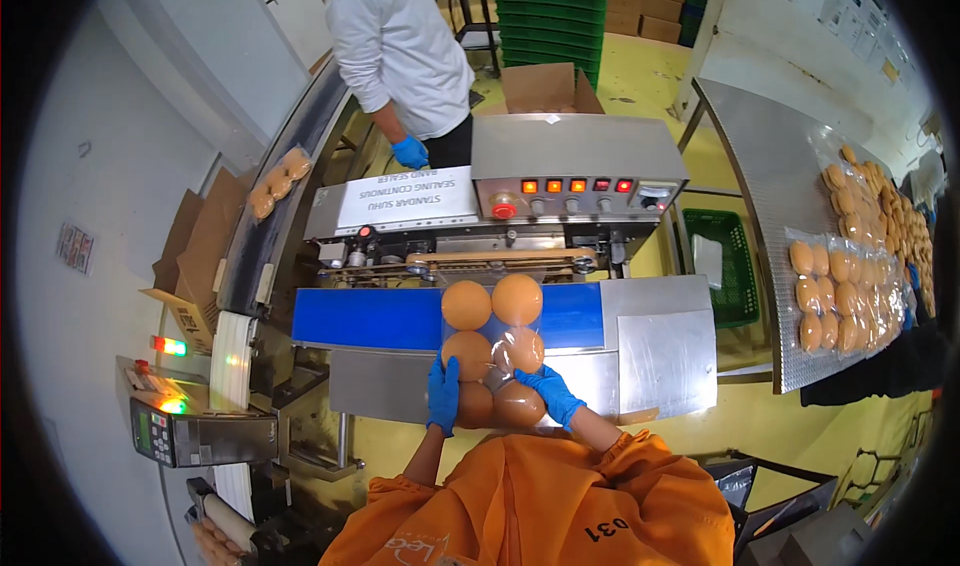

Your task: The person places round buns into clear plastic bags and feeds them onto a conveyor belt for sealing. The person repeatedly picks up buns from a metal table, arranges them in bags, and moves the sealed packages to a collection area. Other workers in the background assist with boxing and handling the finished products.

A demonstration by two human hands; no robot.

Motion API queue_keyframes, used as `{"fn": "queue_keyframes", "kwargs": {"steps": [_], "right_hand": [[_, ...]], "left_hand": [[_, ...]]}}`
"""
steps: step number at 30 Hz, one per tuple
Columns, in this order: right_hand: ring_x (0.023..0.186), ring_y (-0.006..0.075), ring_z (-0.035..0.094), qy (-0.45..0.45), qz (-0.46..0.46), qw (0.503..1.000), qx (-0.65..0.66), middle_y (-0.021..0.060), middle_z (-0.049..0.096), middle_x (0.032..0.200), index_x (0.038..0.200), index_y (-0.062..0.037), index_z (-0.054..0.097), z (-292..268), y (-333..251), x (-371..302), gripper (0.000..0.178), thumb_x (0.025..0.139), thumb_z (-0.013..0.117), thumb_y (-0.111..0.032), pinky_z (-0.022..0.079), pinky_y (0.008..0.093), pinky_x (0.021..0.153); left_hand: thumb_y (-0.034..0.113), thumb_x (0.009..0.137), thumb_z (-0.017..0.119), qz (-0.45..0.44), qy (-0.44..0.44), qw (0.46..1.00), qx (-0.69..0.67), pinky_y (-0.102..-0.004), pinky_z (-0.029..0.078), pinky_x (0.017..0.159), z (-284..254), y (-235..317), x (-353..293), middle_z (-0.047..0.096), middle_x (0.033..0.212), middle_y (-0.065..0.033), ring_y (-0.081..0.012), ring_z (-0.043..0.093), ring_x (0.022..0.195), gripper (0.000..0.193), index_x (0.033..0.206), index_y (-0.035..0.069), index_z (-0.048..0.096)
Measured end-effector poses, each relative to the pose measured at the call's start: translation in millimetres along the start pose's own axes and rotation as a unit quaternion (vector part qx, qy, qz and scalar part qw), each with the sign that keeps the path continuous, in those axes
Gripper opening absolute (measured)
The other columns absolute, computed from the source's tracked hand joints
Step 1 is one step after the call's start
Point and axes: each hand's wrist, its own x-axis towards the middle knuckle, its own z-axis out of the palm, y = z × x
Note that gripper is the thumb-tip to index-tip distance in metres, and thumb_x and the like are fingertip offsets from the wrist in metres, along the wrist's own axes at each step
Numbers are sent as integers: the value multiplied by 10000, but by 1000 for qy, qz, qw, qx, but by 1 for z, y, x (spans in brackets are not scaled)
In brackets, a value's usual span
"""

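A clear plastic bag of round brown buns (466, 305), set in two columns, lies in front of me over the blue conveyor belt (360, 316) and the metal ledge (370, 376). My left hand (443, 396), in a blue glove, grips the bag's left side near the lower buns. On the opposite side my right hand (552, 394), gloved likewise, has its fingers pressed on the bag's right edge. Just beyond the bag's far end stands a band sealer (575, 181) with lit orange and red switches and a red knob.
A person in a white top (400, 51) stands beyond the sealer. Bagged buns (280, 181) ride a left-hand conveyor (262, 236), near a control box (205, 438). Many bagged buns (845, 296) cover a metal table (745, 156) at right. A green crate (738, 296) sits below it.
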Motion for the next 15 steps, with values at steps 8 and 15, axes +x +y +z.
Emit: {"fn": "queue_keyframes", "kwargs": {"steps": [8,15], "right_hand": [[913,112,532,-13,11,999,-49,40,587,990,1114,-36,526,43,23,22,337,842,597,-222,421,253,802],[897,123,537,12,17,998,-65,42,584,1011,1113,-25,527,84,39,39,365,821,625,-220,426,252,787]], "left_hand": [[273,899,478,-13,14,996,-83,-296,438,818,-46,-3,15,574,1059,-114,-163,540,944,396,1143,-38,495],[300,890,491,-13,22,997,-67,-297,432,825,-90,-6,29,578,1054,-113,-164,544,939,416,1136,-36,501]]}}
